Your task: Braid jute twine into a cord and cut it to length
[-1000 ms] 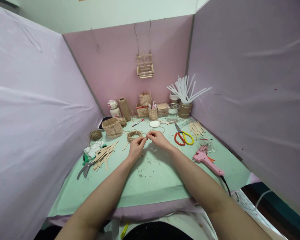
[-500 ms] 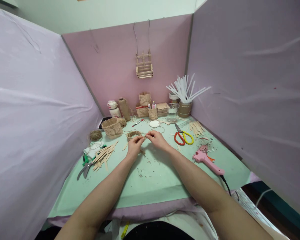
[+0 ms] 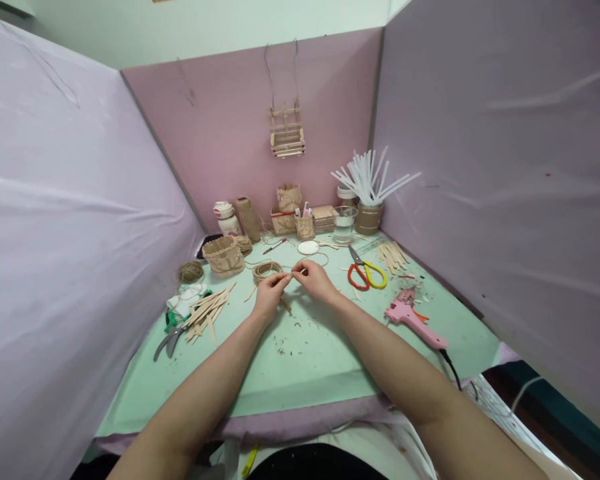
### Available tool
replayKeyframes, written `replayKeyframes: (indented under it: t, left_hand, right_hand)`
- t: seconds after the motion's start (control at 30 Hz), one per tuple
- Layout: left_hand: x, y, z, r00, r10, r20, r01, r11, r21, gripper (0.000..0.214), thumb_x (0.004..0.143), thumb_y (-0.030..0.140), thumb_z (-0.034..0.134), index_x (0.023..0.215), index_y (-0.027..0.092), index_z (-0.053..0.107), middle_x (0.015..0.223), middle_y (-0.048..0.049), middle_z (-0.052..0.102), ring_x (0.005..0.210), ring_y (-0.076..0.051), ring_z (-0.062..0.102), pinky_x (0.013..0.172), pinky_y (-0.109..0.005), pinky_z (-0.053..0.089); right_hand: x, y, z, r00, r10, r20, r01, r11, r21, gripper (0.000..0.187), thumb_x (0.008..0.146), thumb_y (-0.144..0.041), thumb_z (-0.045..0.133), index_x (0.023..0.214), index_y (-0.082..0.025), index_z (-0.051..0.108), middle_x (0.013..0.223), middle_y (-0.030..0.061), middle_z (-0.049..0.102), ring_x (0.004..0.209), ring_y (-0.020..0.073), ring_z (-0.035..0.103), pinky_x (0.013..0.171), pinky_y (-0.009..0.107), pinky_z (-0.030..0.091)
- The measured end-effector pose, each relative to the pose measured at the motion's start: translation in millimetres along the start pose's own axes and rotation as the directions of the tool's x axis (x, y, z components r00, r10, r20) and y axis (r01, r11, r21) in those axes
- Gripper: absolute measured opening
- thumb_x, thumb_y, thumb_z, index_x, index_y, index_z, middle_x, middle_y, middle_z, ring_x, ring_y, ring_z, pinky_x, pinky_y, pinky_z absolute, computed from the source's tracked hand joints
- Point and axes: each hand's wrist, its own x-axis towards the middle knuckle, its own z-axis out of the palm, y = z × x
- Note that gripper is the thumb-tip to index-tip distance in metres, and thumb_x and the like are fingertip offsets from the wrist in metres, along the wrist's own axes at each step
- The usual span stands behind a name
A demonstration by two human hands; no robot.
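My left hand (image 3: 269, 291) and my right hand (image 3: 314, 279) meet over the middle of the green table top (image 3: 310, 360), fingertips pinched together on a thin strand of jute twine (image 3: 291, 273). A small wooden stick piece (image 3: 285, 305) pokes out under my left hand. Just behind the hands lies a small coil of jute twine (image 3: 265, 270). The strand runs on in a loop toward the back of the table.
Left: craft sticks (image 3: 207, 308), green pliers (image 3: 169, 331), a twine ball (image 3: 191, 271), a woven basket (image 3: 224, 254). Right: red-and-yellow scissors (image 3: 364, 273), a pink glue gun (image 3: 415, 323) with cord, more sticks (image 3: 393, 254). Back: jars, a glass (image 3: 345, 224), white glue sticks (image 3: 371, 177). Purple panels enclose three sides.
Both hands have stayed pinched on the twine, shifting slightly lower and closer together; the view has tilted a little.
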Motion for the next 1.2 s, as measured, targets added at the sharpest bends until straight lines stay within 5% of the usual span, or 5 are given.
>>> replayKeyframes:
  t: [0.23, 0.67, 0.9, 1.2]
  left_hand:
    - [-2, 4, -0.1, 0.995, 0.087, -0.047, -0.083, 0.994, 0.070, 0.028, 0.066, 0.039, 0.067, 0.080, 0.015, 0.069, 0.071, -0.0023, 0.063, 0.063, -0.011, 0.050, 0.056, -0.022, 0.038]
    - [-6, 9, -1.1, 0.922, 0.386, -0.017, -0.364, 0.883, 0.297, 0.015, 0.075, 0.031, 0.060, 0.077, 0.018, 0.069, 0.079, -0.0044, 0.063, 0.078, -0.016, 0.055, 0.073, -0.027, 0.042]
    - [-8, 9, 1.3, 0.929, 0.369, -0.034, -0.337, 0.881, 0.331, 0.014, 0.073, 0.029, 0.061, 0.074, 0.017, 0.068, 0.076, -0.0036, 0.063, 0.074, -0.015, 0.054, 0.070, -0.026, 0.041]
    - [-7, 8, 3.7, 0.985, 0.137, -0.103, -0.116, 0.975, 0.190, 0.018, 0.068, 0.032, 0.062, 0.071, 0.014, 0.066, 0.070, -0.0023, 0.063, 0.069, -0.014, 0.054, 0.065, -0.025, 0.041]
  right_hand:
    - [-4, -4, 0, 0.984, -0.175, -0.018, 0.171, 0.975, -0.139, 0.011, 0.076, -0.015, 0.051, 0.074, -0.017, 0.062, 0.075, 0.0016, 0.058, 0.073, 0.0124, 0.051, 0.069, 0.024, 0.039]
    - [-6, -7, -2, 0.984, -0.177, 0.015, 0.177, 0.969, -0.171, 0.014, 0.080, -0.020, 0.054, 0.076, -0.019, 0.068, 0.078, 0.0028, 0.061, 0.074, 0.0133, 0.053, 0.070, 0.025, 0.039]
    - [-11, -17, -1, 0.988, -0.151, -0.021, 0.141, 0.957, -0.252, 0.013, 0.078, -0.017, 0.054, 0.070, -0.019, 0.064, 0.076, 0.0024, 0.058, 0.072, 0.0132, 0.052, 0.067, 0.025, 0.038]
    - [-17, -21, 2, 0.975, -0.224, -0.003, 0.205, 0.896, -0.393, 0.013, 0.080, -0.018, 0.052, 0.069, -0.020, 0.059, 0.079, 0.0034, 0.055, 0.079, 0.0161, 0.050, 0.069, 0.026, 0.036]
